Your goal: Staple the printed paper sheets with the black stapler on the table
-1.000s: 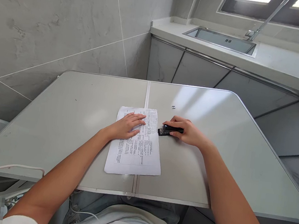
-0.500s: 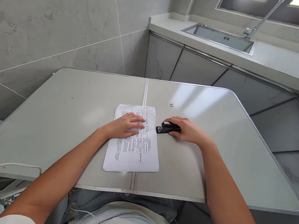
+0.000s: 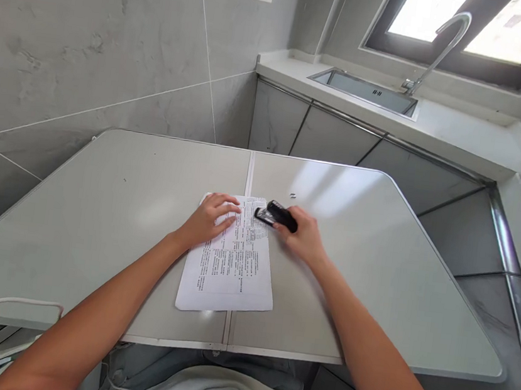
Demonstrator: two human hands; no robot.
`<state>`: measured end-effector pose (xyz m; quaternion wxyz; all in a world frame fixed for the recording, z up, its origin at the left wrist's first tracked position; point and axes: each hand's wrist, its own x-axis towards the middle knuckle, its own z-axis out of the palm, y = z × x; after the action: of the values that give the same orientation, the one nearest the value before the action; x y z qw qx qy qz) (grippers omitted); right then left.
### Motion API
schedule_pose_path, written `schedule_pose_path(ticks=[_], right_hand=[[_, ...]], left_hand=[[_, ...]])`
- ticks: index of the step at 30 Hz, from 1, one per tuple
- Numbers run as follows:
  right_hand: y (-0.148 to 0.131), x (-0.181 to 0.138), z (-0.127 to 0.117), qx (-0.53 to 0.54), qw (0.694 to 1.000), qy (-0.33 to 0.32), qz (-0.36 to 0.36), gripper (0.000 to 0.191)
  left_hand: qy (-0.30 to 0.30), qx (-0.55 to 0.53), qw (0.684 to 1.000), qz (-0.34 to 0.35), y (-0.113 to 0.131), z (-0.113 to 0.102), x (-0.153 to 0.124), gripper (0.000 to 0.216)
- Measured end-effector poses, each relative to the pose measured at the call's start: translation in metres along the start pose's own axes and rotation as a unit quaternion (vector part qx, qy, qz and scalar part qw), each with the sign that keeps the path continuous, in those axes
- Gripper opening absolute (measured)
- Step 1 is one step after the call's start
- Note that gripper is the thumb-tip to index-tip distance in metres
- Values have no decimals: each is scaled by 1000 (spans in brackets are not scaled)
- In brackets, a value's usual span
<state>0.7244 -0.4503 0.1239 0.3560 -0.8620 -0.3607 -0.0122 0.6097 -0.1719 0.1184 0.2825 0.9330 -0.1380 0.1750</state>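
Observation:
A printed sheet of paper point(image 3: 230, 267) lies on the grey folding table point(image 3: 97, 213), across its middle seam. My left hand point(image 3: 207, 218) rests flat on the sheet's upper left part, fingers stretched out. My right hand point(image 3: 301, 238) grips a black stapler point(image 3: 276, 215), lifted and tilted, with its front end over the sheet's upper right corner. A small pair of loose staples point(image 3: 293, 195) lies on the table just beyond the stapler.
A counter with a steel sink point(image 3: 366, 89) and a tall tap point(image 3: 438, 46) runs along the back right under a window. Tiled wall stands to the left. A white cable point(image 3: 0, 303) crosses the table's near left corner.
My right hand has lifted the stapler off the table and carried it left, up to the paper's top right corner. My left hand stayed on the sheet. The camera tilted up.

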Motion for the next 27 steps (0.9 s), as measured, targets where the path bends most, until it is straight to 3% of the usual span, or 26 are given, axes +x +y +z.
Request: schedule_pose_path(ticks=[2, 4, 7, 12, 18, 23, 25, 27], right_hand=[[-26, -7, 19, 38, 999, -29, -25, 16], [-47, -14, 34, 43, 996, -63, -41, 16], [-62, -19, 47, 28, 992, -115, -49, 18], [-57, -19, 44, 16, 986, -155, -55, 19], [-38, -46, 17, -3, 988, -152, -29, 17], [-2, -75, -30, 9, 988, -153, 36, 22], [15, -73, -51, 46, 981, -184, 50, 27], [30, -61, -65, 69, 983, -156, 62, 36]], left_hand=[[98, 23, 993, -63, -3, -3, 0, 17], [156, 42, 981, -103, -9, -6, 1, 16], [185, 39, 973, -130, -19, -8, 1, 15], [186, -8, 970, -157, -26, -7, 0, 16], [183, -44, 967, -172, -33, -3, 0, 17], [192, -74, 960, -193, -36, -2, 0, 17], [194, -85, 958, -194, -37, -2, 0, 17], [199, -100, 955, -199, -38, -3, 0, 17]])
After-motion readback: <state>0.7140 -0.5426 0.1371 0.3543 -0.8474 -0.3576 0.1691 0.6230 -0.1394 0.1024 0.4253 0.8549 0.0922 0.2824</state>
